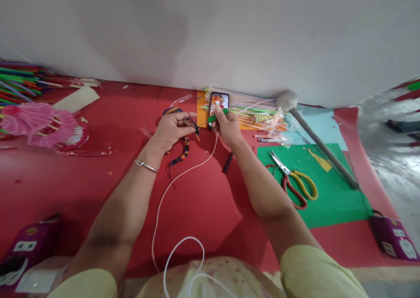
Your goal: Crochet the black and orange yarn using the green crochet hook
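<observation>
Cord point(186, 149), likely light and limp; best pinched near its end, as left hand point(171, 129) does. Right hand point(229, 126), at 3 o'clock, grips green-handled tool point(214, 117), probably stiff.

Dark orange-flecked braided cord point(186, 148), curved on red surface point(197, 210), green-handled tool point(212, 118), thin shaft pointing left toward the cord

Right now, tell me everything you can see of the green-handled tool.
The tool has a green, plastic-looking handle and a thin, metal-looking shaft. The right hand grips the handle between thumb and fingers, partly covering the phone. It slants, its shaft pointing toward the left hand and a dark strand; contact there is too small to tell.
</observation>
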The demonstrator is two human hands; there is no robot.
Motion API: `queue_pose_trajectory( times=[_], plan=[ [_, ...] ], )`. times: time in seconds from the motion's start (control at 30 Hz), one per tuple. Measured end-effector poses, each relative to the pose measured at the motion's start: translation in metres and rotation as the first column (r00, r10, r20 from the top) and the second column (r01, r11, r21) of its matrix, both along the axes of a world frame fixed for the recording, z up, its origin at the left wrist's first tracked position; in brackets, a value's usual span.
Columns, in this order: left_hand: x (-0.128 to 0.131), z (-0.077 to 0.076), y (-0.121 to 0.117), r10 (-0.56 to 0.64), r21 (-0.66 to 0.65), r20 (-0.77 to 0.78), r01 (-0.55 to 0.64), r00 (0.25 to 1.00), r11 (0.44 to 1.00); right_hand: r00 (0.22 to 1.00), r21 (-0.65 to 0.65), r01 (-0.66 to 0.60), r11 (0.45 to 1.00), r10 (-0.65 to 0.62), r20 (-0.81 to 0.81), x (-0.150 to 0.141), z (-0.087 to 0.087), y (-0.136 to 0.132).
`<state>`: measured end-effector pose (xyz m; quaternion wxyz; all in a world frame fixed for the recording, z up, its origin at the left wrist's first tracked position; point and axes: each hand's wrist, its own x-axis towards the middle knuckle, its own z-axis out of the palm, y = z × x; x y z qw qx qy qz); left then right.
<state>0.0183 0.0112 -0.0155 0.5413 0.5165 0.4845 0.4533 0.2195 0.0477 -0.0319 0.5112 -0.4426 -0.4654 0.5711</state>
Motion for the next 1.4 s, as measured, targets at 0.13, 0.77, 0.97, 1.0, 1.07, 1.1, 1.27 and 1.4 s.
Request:
queue_pose_trajectory(
  times=[0.13, 0.77, 0.97, 1.0, 1.07, 1.1, 1.27, 1.4],
  plan=[
    [0.002, -0.001, 0.001, 0.026, 0.024, 0.056, -0.027, 0.998, 0.999, 0.989, -0.155, -0.015, 0.988, -0.008, -0.15, -0.008, 0.0, -0.001],
    [0.009, 0.002, -0.001, 0.164, -0.023, 0.188, -0.162, 0.968, 0.986, 0.957, -0.072, -0.179, 0.981, 0.156, -0.246, -0.02, 0.001, -0.023],
    [0.014, 0.003, -0.003, 0.217, -0.087, 0.228, -0.202, 0.949, 0.976, 0.998, 0.353, -0.009, 0.935, -0.015, 0.064, -0.027, -0.001, -0.037],
    [0.015, 0.003, -0.003, 0.23, -0.087, 0.225, -0.215, 0.947, 0.973, 0.987, 0.43, -0.012, 0.903, -0.059, 0.151, -0.027, -0.001, -0.038],
    [0.018, 0.0, -0.002, 0.256, -0.051, 0.202, -0.25, 0.945, 0.967, 0.954, 0.526, -0.056, 0.848, -0.111, 0.28, -0.027, 0.0, -0.039],
    [0.019, -0.002, -0.001, 0.269, -0.016, 0.186, -0.271, 0.945, 0.962, 0.94, 0.551, -0.076, 0.831, -0.124, 0.317, -0.026, 0.0, -0.04],
    [0.018, -0.007, 0.001, 0.279, 0.069, 0.163, -0.293, 0.946, 0.953, 0.941, 0.559, -0.102, 0.823, -0.104, 0.323, -0.024, 0.0, -0.039],
    [0.013, 0.001, -0.002, 0.195, -0.079, 0.324, -0.179, 0.926, 0.981, 0.983, 0.487, -0.035, 0.873, -0.057, 0.173, -0.023, -0.004, -0.034]
  ],
)
